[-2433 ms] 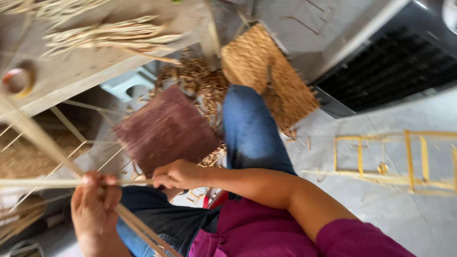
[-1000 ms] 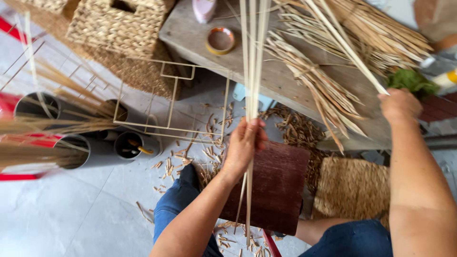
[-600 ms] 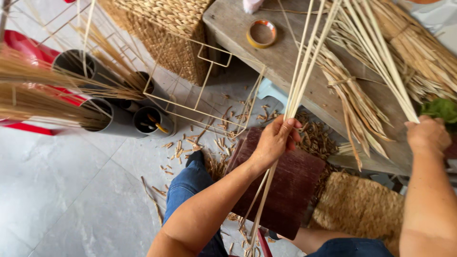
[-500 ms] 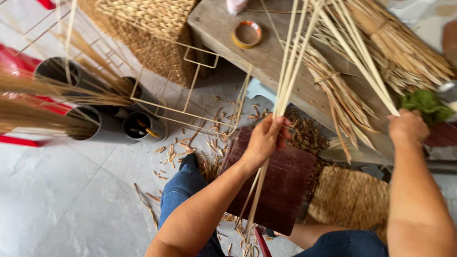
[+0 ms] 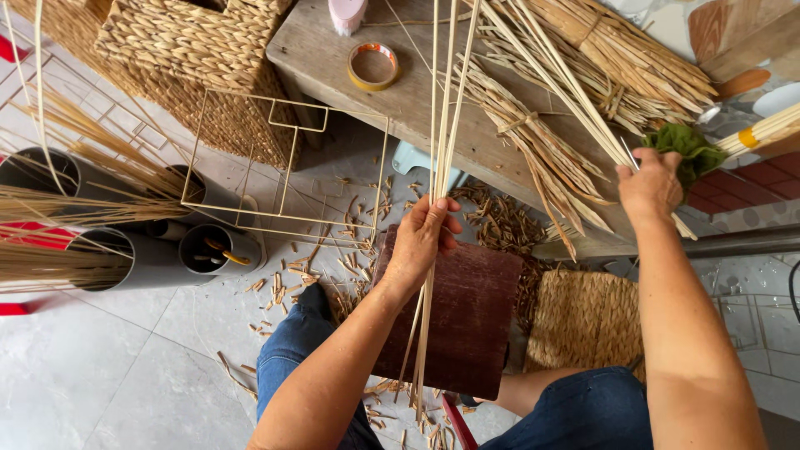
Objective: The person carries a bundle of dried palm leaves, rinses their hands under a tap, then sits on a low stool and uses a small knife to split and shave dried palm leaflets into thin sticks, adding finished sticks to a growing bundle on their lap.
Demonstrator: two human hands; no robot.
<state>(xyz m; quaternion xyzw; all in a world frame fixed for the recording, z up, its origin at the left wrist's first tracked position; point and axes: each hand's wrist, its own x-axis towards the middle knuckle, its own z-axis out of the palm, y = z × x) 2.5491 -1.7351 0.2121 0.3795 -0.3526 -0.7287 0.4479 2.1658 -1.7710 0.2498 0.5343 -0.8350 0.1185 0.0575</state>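
Head view: left hand (image 5: 422, 242) grips a bunch of thin sticks (image 5: 440, 125); right hand (image 5: 652, 187) holds more sticks (image 5: 557, 79) by the bench (image 5: 417, 100).

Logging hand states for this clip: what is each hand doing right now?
Left hand: closed around a bundle of thin reed strips.
Right hand: closed on more thin reeds.

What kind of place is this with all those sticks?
Probably a basket-weaving workshop. Bundles of dried reeds lie on a wooden bench, a woven basket stands beside it, and the left hand grips long thin cane strips.
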